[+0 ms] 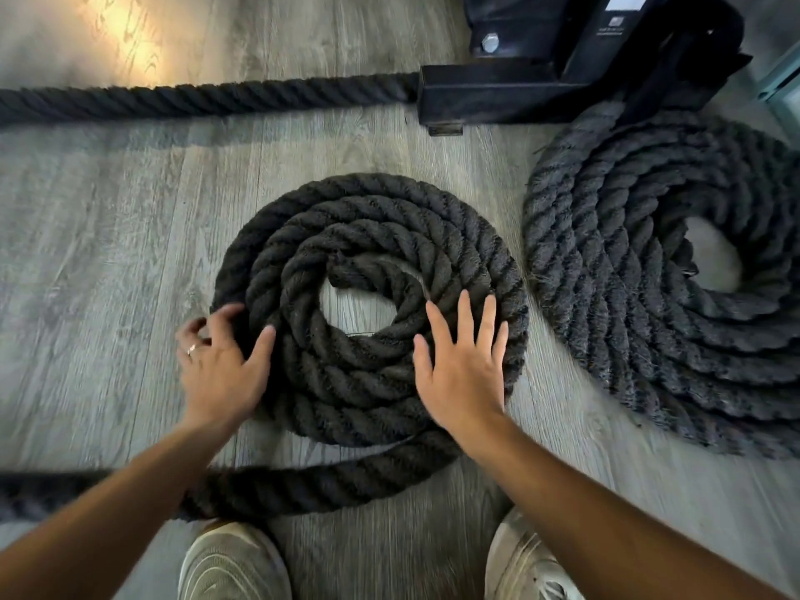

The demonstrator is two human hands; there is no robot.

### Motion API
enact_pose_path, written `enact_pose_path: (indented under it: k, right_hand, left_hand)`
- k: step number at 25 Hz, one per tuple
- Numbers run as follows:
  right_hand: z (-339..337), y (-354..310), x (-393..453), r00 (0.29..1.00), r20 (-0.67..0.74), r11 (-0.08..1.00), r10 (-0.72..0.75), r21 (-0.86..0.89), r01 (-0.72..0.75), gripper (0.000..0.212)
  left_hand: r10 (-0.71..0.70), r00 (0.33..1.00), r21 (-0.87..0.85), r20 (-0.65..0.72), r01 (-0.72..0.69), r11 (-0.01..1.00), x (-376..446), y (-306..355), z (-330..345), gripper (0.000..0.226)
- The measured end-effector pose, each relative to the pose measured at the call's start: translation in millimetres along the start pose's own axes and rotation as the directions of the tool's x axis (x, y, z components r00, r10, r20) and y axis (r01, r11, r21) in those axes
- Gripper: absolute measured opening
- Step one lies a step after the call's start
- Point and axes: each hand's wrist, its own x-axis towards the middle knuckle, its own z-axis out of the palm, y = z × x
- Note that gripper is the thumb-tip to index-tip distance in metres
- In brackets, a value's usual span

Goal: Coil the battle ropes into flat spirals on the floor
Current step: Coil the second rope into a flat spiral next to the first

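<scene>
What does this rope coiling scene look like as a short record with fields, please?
centre coil: flat spiral, open middle, loose tail running off left
right coil: larger spiral, partly out of frame
straight rope: along the floor to the black frame
left hand: fingers curled over the coil's outer edge
right hand: flat on the coil, fingers spread
floor: grey wood planks
</scene>
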Motion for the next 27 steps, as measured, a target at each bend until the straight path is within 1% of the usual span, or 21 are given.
enact_pose_path:
  k: [1,3,5,8,10,13,15,17,19,20,23,25,27]
  right_hand:
    - [3.4,0.8,-11.8,1.0,-0.013,1.0,-0.009,0.002,0.009,0.061]
    - [7.2,4.9,-23.0,0.999,-0.023,1.0,-0.024,-0.011,0.024,0.064]
    - [6.2,7.2,-23.1,0.999,-0.016,1.0,-0.029,-0.007,0.029,0.062]
    - [1.5,10.1,-15.7,0.999,0.018,0.999,-0.05,-0.006,0.05,0.058]
    - [-8.9,16.9,0.0,0.994,0.081,0.997,-0.076,-0.02,0.077,0.056]
    - [-33.2,31.9,42.2,0.966,0.224,0.978,-0.13,-0.133,0.162,0.055]
    - [-47.9,34.9,72.7,0.95,0.288,0.966,-0.124,-0.186,0.182,0.054]
    - [-52.1,29.9,89.4,0.954,0.291,0.979,-0.071,-0.164,0.123,0.056]
    - [-45.5,19.6,84.1,0.973,0.23,0.999,0.002,-0.048,0.01,0.056]
    - [-38.9,14.7,72.1,0.982,0.189,1.0,0.018,-0.007,-0.017,0.055]
    - [-15.4,7.4,15.4,0.997,0.074,1.0,0.015,-0.007,-0.014,0.059]
    - [-6.9,6.3,-12.4,0.998,0.058,1.0,0.013,-0.014,-0.012,0.063]
    - [-2.6,6.1,-24.4,0.998,0.062,0.999,0.012,-0.032,-0.01,0.065]
  left_hand:
    - [0.055,0.998,0.012,0.011,-0.055,0.998,15.8,4.5,-2.7,0.054]
    - [0.081,0.994,0.043,0.072,-0.084,0.995,47.1,15.3,-4.5,0.051]
    - [0.031,0.992,0.059,0.125,-0.038,0.998,70.5,23.5,-3.4,0.046]
    - [-0.012,0.993,0.069,0.117,0.004,0.998,81.2,14.5,2.8,0.033]
    - [-0.054,0.992,0.048,0.113,0.048,0.998,76.3,6.8,0.6,0.03]
    - [-0.151,0.983,-0.023,0.104,0.155,0.988,52.3,4.1,-6.1,0.032]
    - [-0.182,0.976,-0.073,0.119,0.191,0.979,24.5,2.4,-8.5,0.03]
    - [-0.175,0.973,-0.106,0.152,0.192,0.976,-4.8,-2.7,-7.0,0.024]
    - [-0.145,0.975,-0.098,0.167,0.163,0.982,-23.1,-10.5,-4.1,0.02]
    - [-0.137,0.976,-0.091,0.171,0.154,0.984,-25.0,-13.6,-3.5,0.023]
    - [-0.102,0.983,-0.152,0.152,0.126,0.98,-8.0,-4.3,-10.5,0.047]
    - [-0.074,0.987,-0.198,0.145,0.102,0.975,20.4,5.5,-14.7,0.058]
    - [-0.068,0.982,-0.225,0.175,0.108,0.968,51.3,14.4,-18.9,0.068]
